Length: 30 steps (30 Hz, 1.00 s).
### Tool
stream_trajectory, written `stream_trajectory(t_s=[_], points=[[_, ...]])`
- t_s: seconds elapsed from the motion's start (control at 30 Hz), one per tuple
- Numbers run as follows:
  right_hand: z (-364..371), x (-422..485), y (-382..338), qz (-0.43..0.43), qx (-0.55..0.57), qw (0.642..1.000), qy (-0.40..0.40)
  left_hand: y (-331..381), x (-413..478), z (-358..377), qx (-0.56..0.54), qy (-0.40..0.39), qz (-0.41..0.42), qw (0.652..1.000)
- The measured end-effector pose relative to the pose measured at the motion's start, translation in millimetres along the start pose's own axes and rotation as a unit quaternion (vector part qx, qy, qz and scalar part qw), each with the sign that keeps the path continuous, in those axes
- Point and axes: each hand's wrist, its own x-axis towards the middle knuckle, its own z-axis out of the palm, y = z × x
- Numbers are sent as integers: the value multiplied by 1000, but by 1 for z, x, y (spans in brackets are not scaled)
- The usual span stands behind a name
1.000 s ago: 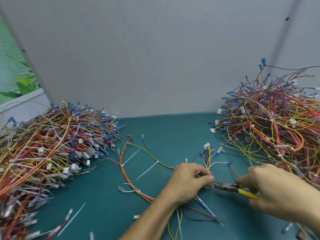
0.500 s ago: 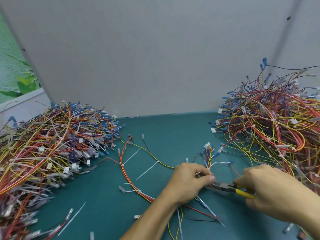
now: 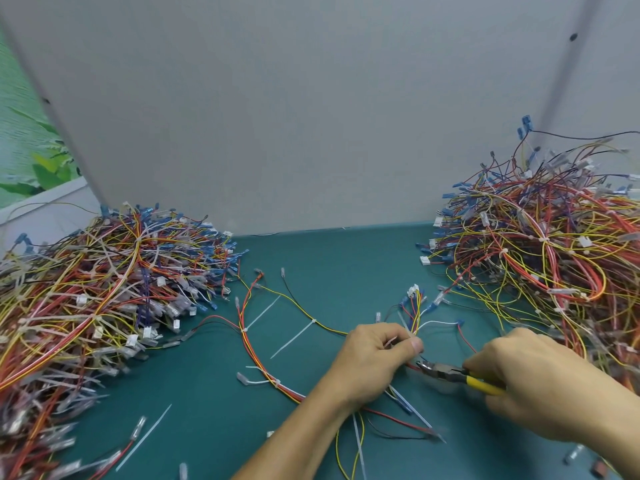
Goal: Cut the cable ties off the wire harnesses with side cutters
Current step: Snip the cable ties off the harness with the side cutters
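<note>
Head view looks down on the left hand [image 3: 375, 358], curled knuckles-up over a wire harness [image 3: 244, 320]. Its thumb and fingers pinch the bundle where the wires fan out toward white and blue connectors. The right hand [image 3: 530, 386] comes in from the right, its fingers wrapped round the yellow handles of the side cutters [image 3: 446, 370]. The dark nose of the cutters points left and sits just under the left thumb, at the wires; whether the blades are parted cannot be told. The harness trails left across the green table [image 3: 329, 265], with white cable ties [image 3: 299, 336] sticking out from it.

A left pile [image 3: 104, 289] and a right pile [image 3: 554, 258] of harnesses flank the hands, and the right pile lies close behind the right hand. A grey wall [image 3: 311, 116] closes the far edge. Bare mat lies between the piles, beyond the hands.

Since a second ago the right hand has edged toward the left hand and brought the cutters' nose slightly closer; the left hand has scarcely moved.
</note>
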Motion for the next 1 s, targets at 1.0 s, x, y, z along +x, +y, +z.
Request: stream_trajectory(t_s=[1.0], points=[[7,8,0,29,44,995,88,-8,-31,-29,352,-17,188,917]])
